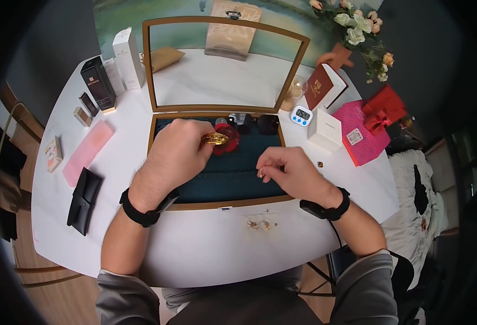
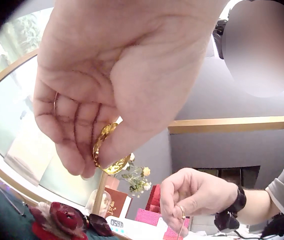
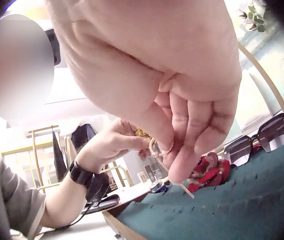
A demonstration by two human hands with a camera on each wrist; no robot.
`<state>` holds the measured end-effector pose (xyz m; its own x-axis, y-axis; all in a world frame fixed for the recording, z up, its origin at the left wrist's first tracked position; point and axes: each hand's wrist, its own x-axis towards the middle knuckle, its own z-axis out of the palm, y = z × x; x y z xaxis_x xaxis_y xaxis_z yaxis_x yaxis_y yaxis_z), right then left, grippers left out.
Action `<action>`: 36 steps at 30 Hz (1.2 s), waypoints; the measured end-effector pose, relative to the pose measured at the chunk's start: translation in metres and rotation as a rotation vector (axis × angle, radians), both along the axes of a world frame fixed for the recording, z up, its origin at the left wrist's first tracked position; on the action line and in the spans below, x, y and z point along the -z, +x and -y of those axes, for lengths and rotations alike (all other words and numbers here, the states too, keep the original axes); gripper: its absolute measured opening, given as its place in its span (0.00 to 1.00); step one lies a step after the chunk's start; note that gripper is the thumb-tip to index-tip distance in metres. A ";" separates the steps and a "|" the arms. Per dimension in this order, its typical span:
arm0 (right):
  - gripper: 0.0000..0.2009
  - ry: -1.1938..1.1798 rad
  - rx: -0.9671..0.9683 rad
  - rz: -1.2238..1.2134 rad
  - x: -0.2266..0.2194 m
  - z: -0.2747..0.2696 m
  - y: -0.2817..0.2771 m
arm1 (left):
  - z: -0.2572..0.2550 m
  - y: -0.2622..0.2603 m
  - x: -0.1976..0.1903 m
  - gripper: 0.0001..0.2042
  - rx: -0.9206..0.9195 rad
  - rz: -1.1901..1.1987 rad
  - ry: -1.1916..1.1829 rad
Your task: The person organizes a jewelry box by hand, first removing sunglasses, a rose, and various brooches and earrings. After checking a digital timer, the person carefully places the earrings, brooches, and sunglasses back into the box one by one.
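Observation:
My left hand (image 1: 176, 149) pinches a gold bangle (image 2: 116, 167) between thumb and fingers, over the left part of a wooden-framed jewellery box (image 1: 206, 205). Below the bangle, a dark red fabric flower (image 1: 231, 145) lies on the box's teal lining. Over the right part of the box, my right hand (image 1: 295, 173) holds a thin gold hoop earring (image 3: 155, 149) by its ring, with a slim glittering strand trailing below the fingertips. Sunglasses (image 3: 277, 133) rest along the back of the lining. The box's glass lid (image 1: 225, 21) stands raised.
Small jewellery in a clear bag (image 1: 260, 222) lies before the box. Left are a black case (image 1: 84, 203), a pink strip (image 1: 88, 154) and cosmetic boxes (image 1: 98, 84). Right are a timer (image 1: 301, 115), a white box (image 1: 325, 130), a brown stone (image 1: 320, 164) and a pink bag (image 1: 360, 132).

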<state>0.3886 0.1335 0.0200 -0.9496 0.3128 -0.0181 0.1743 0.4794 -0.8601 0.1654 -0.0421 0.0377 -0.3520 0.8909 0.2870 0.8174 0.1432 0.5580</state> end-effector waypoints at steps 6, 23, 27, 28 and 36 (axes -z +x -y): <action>0.02 -0.113 0.152 0.044 -0.020 0.003 0.005 | -0.001 0.004 -0.004 0.07 0.182 0.123 -0.047; 0.04 -0.185 0.232 -0.089 -0.025 0.016 -0.001 | -0.011 0.038 0.018 0.06 0.547 0.225 0.005; 0.05 -0.190 0.243 -0.093 -0.025 0.016 0.001 | -0.010 0.035 0.017 0.07 0.549 0.191 -0.017; 0.05 -0.193 0.243 -0.093 -0.024 0.015 0.001 | -0.010 0.035 0.017 0.07 0.550 0.192 -0.018; 0.05 -0.056 0.287 -0.186 -0.027 0.005 0.015 | -0.009 0.026 0.019 0.08 0.444 0.059 0.015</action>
